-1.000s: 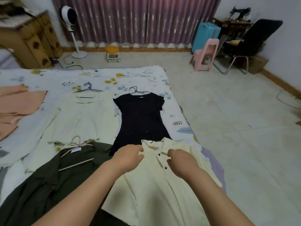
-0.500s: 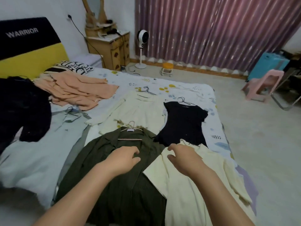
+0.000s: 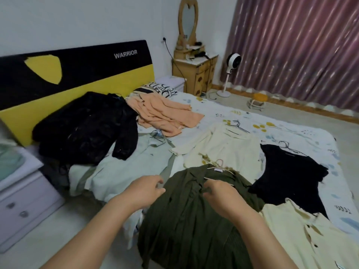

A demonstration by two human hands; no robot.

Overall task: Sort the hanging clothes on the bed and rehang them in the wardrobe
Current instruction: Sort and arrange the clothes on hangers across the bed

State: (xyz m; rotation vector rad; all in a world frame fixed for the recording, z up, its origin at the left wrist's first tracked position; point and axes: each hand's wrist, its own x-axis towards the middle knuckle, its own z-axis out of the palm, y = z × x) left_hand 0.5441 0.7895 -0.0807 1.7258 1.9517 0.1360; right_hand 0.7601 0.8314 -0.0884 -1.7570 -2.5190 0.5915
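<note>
Both hands working the olive shirt [image 3: 186,210] at bed's [image 3: 303,133] near edge: left hand [image 3: 144,189] and right hand [image 3: 219,193] pinching its fabric. Sorting barely going; approx. all garments lying unhung, wardrobe unseen.

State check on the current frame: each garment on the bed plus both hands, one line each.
olive green shirt: on a hanger, lying flat, collar open
left hand: pinching the shirt's left edge
right hand: gripping the shirt near the collar
black dress: flat, on a wire hanger
cream buttoned shirt: flat, no hanger visible
cream top: flat, on a wire hanger
peach garment: crumpled
black lace garment: heaped
</note>
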